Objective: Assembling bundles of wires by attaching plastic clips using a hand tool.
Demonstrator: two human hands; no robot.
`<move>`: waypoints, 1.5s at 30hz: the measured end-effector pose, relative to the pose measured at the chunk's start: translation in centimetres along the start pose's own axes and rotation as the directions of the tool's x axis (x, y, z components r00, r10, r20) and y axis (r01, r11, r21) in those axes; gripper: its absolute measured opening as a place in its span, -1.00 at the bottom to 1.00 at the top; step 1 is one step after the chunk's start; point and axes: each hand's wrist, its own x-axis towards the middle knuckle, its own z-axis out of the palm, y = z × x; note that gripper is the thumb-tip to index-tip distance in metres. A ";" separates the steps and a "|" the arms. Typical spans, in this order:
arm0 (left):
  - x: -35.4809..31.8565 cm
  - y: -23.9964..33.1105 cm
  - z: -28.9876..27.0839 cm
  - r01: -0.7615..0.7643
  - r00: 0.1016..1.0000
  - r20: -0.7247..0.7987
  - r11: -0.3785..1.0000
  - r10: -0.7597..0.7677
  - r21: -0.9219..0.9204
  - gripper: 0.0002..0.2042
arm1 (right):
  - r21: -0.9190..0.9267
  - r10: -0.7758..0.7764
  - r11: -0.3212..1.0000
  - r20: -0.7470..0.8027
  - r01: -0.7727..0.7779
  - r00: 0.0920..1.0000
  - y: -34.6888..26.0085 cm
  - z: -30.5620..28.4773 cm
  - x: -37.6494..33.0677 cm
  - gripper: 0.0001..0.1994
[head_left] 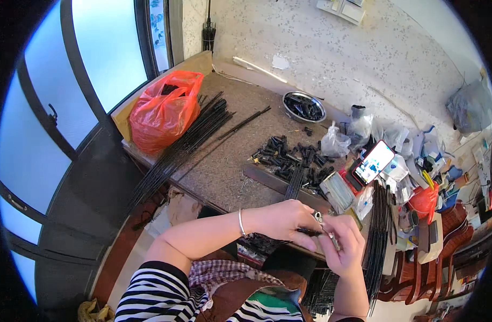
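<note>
Here, at the tabletop's (224,166) near edge, the left hand (281,220) pinches a short black piece (309,232) and the right hand's (344,244) fingers grip a small metal tool (325,228). Bare tabletop lies left; black parts (294,155) and clutter crowd far right.

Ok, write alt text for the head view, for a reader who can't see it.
Seen from above, a person's left hand and right hand meet over a small black part and a metal tool at a cluttered workbench. Black rods, a red bag and a pile of black parts lie behind.
</note>
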 end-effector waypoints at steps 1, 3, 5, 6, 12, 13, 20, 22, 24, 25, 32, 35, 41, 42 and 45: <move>-0.3 -0.3 0.2 0.006 1.000 -0.001 1.000 -0.006 -0.002 -0.65 | -0.047 0.065 0.997 -0.006 -0.066 0.998 -0.1 0.3 0.3 -0.72; -0.9 -1.2 0.7 0.227 0.973 0.056 0.969 -0.222 -0.096 -0.63 | -0.100 -0.046 0.994 0.064 0.052 0.997 0.2 0.8 0.9 -0.71; -2.6 -3.3 2.5 0.271 0.961 0.016 0.951 -0.277 0.147 -0.62 | -0.171 -0.180 0.965 0.123 0.199 0.976 1.0 0.8 0.9 -0.74; -3.3 -3.9 3.6 0.310 0.947 -0.044 0.872 -0.318 0.380 -0.60 | -0.175 -0.174 0.965 0.118 0.193 0.978 1.1 0.5 0.9 -0.74; -4.5 -7.3 5.6 0.382 0.849 0.014 0.632 -0.528 0.674 -0.24 | 0.279 -0.193 0.959 0.538 0.044 0.821 0.8 -0.7 0.2 -0.81; -4.3 -8.0 5.9 0.290 0.886 0.044 0.627 -0.461 0.723 -0.23 | 0.445 -0.277 0.895 0.582 -0.014 0.764 1.1 -0.3 0.3 -0.81; -5.2 -7.9 5.3 0.214 0.866 0.181 0.673 -0.466 0.708 -0.35 | -0.358 0.583 0.750 -0.040 -0.556 0.812 15.7 -0.2 5.0 -0.90; -5.1 -7.8 5.0 0.217 0.892 0.168 0.725 -0.419 0.653 -0.34 | -0.657 0.442 0.650 -0.083 -0.383 0.893 20.4 -1.0 2.6 -0.91; -5.3 -8.4 4.6 0.169 0.883 0.196 0.677 -0.427 0.716 -0.37 | -0.608 0.434 0.700 -0.054 -0.375 0.899 22.1 -0.9 1.7 -0.92; -5.5 -8.8 4.4 0.143 0.893 0.191 0.657 -0.409 0.740 -0.39 | -0.559 0.425 0.744 -0.026 -0.366 0.905 22.7 -0.7 1.7 -0.92; -4.9 -11.4 3.4 0.251 0.892 0.132 0.715 -0.433 0.652 -0.23 | -0.543 0.367 0.771 -0.046 -0.332 0.929 24.3 0.0 3.4 -0.93; -4.6 -12.1 3.4 0.219 0.872 0.171 0.680 -0.458 0.700 -0.26 | -0.451 0.136 0.890 0.111 -0.072 0.985 23.9 2.6 4.2 -0.89; -3.7 -13.3 3.4 0.232 0.895 0.130 0.695 -0.426 0.681 -0.41 | -0.156 -0.223 0.948 0.292 0.276 0.930 24.8 6.9 3.4 -0.84; -3.7 -13.3 3.3 0.234 0.895 0.129 0.695 -0.428 0.680 -0.41 | -0.154 -0.223 0.949 0.293 0.276 0.930 25.0 6.9 3.3 -0.84; -3.7 -13.1 3.1 0.233 0.883 0.153 0.697 -0.444 0.678 -0.41 | -0.205 -0.216 0.935 0.315 0.289 0.924 25.3 7.1 3.1 -0.85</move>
